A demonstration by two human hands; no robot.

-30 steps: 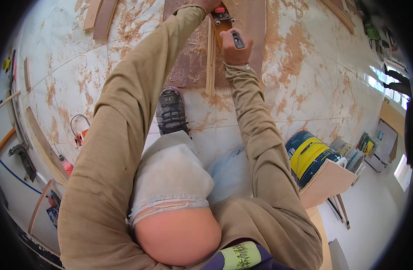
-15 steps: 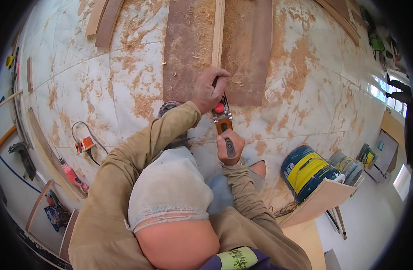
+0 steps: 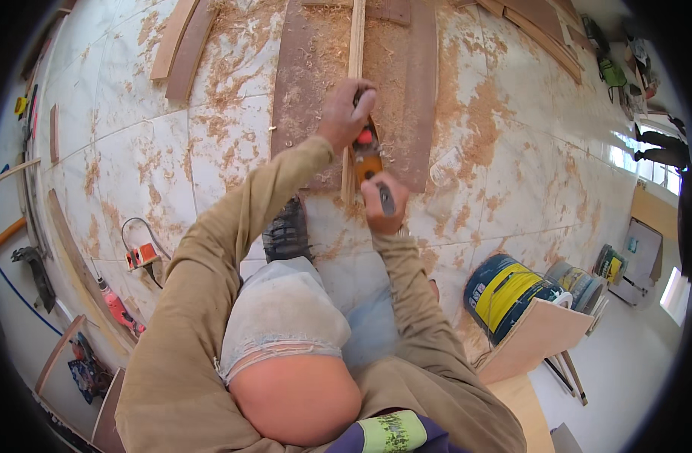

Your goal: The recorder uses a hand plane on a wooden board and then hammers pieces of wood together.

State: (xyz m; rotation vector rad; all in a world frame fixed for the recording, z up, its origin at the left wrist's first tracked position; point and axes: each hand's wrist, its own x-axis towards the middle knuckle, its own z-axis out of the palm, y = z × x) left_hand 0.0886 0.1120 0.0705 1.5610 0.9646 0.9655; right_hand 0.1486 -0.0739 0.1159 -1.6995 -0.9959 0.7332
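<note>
A hand plane (image 3: 369,164) with an orange-brown body and a red part rests along a long narrow wooden strip (image 3: 356,47). My left hand (image 3: 344,115) is closed round the front of the plane. Behind it, my right hand (image 3: 384,204) wraps the dark rear handle. Under the strip lies a wide brown board (image 3: 299,98) strewn with shavings. The strip's near end (image 3: 349,185) pokes out to the left of the plane. What the plane's sole touches is hidden.
Shavings and sawdust cover much of the tiled floor. Brown planks (image 3: 187,49) lie far left. An orange power socket box (image 3: 141,255) and a pink power tool (image 3: 119,308) are at left. A dark blue bucket with a yellow band (image 3: 504,298) stands at right by a plywood piece (image 3: 538,332).
Both hands have moved away from me with the plane, farther along the strip. The strip's near end and my shoe now show, and the view has shifted slightly.
</note>
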